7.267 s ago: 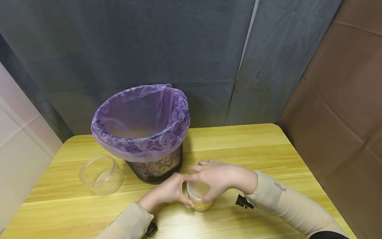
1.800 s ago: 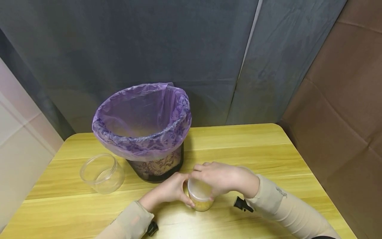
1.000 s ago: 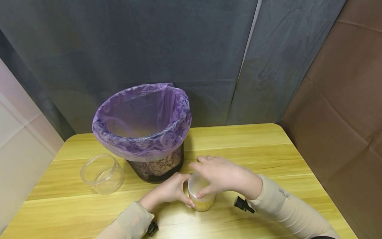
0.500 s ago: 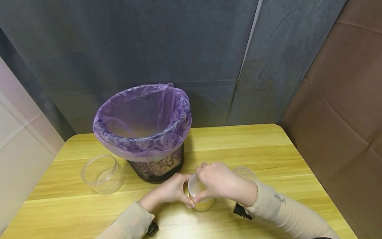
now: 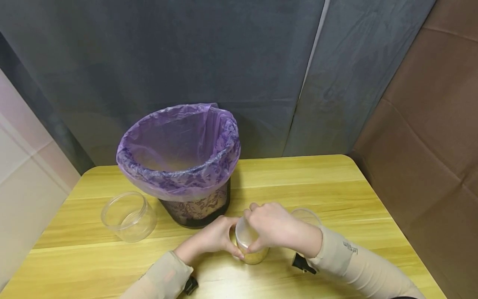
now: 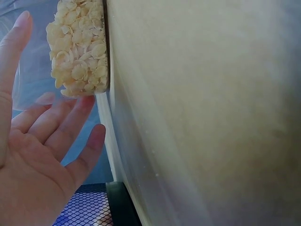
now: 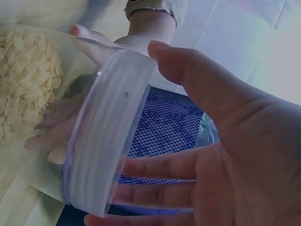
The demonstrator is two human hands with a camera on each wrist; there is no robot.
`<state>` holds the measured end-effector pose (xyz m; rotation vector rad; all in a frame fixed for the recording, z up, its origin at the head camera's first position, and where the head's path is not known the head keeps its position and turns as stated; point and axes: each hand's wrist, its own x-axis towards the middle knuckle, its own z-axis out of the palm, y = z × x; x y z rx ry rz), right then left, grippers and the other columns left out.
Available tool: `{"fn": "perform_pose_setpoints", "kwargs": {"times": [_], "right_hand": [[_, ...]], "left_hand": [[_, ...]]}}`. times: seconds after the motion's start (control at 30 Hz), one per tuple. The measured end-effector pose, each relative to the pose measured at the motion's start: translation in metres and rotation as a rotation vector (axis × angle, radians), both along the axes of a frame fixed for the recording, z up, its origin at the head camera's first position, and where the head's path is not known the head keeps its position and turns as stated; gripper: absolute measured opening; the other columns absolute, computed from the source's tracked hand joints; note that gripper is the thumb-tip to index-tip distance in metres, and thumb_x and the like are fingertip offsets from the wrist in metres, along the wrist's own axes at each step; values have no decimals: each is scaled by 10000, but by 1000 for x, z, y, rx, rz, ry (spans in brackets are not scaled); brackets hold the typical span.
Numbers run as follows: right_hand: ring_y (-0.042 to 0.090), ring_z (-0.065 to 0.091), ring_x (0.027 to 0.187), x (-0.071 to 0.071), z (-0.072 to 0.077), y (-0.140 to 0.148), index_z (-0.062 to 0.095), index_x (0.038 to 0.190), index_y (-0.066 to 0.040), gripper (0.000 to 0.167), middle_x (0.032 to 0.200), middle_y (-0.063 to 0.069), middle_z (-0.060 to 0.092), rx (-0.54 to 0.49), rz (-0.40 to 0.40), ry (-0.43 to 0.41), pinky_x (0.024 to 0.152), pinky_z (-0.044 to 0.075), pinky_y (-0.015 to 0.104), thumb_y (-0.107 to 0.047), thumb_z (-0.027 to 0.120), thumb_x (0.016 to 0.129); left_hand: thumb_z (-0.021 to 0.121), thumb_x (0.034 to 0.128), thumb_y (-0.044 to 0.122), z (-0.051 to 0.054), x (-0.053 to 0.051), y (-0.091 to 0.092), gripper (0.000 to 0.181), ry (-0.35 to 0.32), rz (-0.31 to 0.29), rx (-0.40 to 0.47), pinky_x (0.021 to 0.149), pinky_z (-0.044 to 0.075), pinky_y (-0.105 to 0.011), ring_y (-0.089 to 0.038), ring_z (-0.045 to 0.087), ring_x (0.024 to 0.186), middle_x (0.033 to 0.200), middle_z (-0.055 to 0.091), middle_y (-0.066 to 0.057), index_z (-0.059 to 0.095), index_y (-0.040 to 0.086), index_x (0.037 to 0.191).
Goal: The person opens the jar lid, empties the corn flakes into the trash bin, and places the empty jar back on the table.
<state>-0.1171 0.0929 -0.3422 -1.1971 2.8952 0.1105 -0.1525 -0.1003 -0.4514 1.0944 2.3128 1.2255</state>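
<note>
Clear round plastic jar [image 5: 255, 256] gripped at 9 o'clock, left hand [image 5: 213, 237]; whitish round plastic lid [image 5: 244, 233] freshly regripped, right hand [image 5: 275, 227], still on.

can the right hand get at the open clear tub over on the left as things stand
Probably not directly: the right hand grips the lid of the jar, and the left hand and mesh bin lie between it and the tub. It would likely need to let go and reach over.
</note>
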Motion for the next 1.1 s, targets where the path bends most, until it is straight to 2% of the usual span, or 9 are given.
{"fn": "perform_pose_setpoints", "kwargs": {"times": [0.37, 0.77, 1.1], "right_hand": [[172, 597, 780, -3, 3, 2, 619, 1173, -123, 712, 979, -15, 601, 21, 38, -58, 620, 517, 275, -493, 828, 602], [156, 561, 797, -5, 3, 6, 595, 1192, -165, 714, 1021, -45, 578, 18, 76, -96, 627, 498, 258, -437, 849, 583], [171, 537, 1016, -5, 3, 8, 535, 1330, -196, 859, 1223, -48, 552, 11, 107, -167, 836, 492, 364, -412, 876, 572]], "left_hand": [[908, 573, 356, 1, -1, -1, 639, 11, 1, -13, 840, 489, -260, -46, 602, 883, 961, 658, 141, 639, 125, 1104], [911, 575, 347, 1, 0, 0, 621, 18, 13, -24, 822, 496, -256, -43, 603, 868, 949, 656, 139, 639, 129, 1089], [912, 565, 353, 2, 0, 0, 656, 35, 13, -26, 826, 496, -254, -47, 599, 883, 968, 657, 127, 633, 126, 1114]]}}
